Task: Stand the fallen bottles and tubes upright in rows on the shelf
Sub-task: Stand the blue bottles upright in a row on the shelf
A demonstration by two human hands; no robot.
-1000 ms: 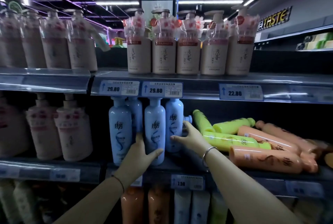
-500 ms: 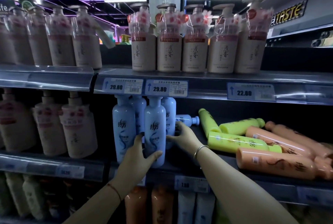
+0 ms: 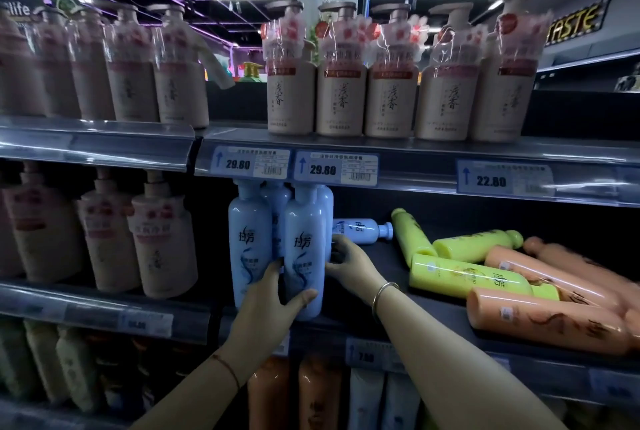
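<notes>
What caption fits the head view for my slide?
Left hand steadies the front standing blue bottle; right hand reaches beside it; another blue bottle lies fallen behind.

Bare shelf [image 3: 374, 263] lies open between the upright blue bottles [image 3: 304, 253] and the fallen green bottles [image 3: 464, 277]; one blue bottle [image 3: 360, 230] lies across its back (on its side); orange bottles [image 3: 547, 318] crowd the right; the upper shelf [image 3: 415, 152] limits headroom.

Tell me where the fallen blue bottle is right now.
The fallen blue bottle lies on its side on the middle shelf, behind the right hand, between the standing blue bottles and the fallen green bottles.
</notes>
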